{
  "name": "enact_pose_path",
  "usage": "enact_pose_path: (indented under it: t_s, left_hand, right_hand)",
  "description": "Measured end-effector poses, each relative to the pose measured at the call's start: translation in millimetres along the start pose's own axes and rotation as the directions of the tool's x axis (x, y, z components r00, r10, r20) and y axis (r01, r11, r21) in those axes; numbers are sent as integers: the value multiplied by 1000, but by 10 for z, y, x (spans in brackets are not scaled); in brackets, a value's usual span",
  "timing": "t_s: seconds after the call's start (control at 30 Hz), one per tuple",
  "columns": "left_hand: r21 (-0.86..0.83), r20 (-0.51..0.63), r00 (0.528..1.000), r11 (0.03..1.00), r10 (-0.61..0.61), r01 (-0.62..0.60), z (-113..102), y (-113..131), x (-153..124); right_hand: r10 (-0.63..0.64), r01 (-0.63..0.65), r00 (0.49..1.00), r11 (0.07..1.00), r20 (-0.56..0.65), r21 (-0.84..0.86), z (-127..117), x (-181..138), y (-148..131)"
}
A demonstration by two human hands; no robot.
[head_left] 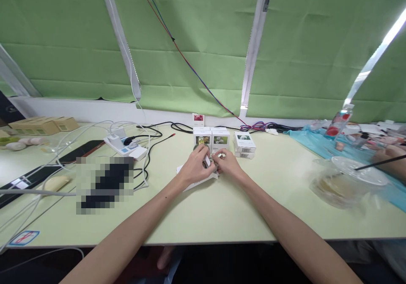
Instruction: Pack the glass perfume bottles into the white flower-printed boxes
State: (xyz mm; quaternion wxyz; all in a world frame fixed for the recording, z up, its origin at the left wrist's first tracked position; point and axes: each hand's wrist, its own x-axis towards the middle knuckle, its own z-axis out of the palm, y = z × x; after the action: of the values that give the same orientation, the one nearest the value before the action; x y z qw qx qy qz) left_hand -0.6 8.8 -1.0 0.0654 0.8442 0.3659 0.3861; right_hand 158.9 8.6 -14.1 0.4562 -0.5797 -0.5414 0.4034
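Checking the white box (201, 183): where does it lie?

Under the left hand (198, 165), the nearer one, its long edge slanting up toward the right hand (229, 164).

And the grips?

Both hands' fingers curl inward, nearly meeting; what they pinch, I cannot tell.

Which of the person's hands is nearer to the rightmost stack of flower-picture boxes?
Right. The right hand is just left of the stack and closer to the camera; the left hand is farther away, to the left.
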Motion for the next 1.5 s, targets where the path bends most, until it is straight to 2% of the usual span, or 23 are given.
enact_pose_path:
  t_s: [0.23, 0.6, 0.87, 0.97, 1.13, 1.5]
  left_hand:
    - [1, -14, 1000, 1000, 6, -6, 0, 1, -1]
    - [-7, -54, 998, 1000, 16, -17, -4, -2, 0]
    - [-18, -81, 996, 999, 44, -46, -14, 3, 8]
    - [-29, -82, 995, 998, 50, -53, -18, 8, 6]
    - [-38, -82, 995, 998, 48, -51, -7, 8, -2]
    - [-45, -86, 995, 997, 51, -55, -14, 21, 1]
  right_hand:
    - [-12, 10, 1000, 997, 20, 74, 24, 11, 35]
    - [66, -75, 996, 980, 53, 183, 49, 26, 7]
    - [132, -154, 987, 943, 93, 295, 37, -73, -123]
    - [133, -160, 985, 941, 108, 299, 39, -90, -139]
    - [76, -97, 993, 960, 87, 263, 41, -72, -101]
    - [68, -81, 996, 967, 63, 240, 46, -50, -64]
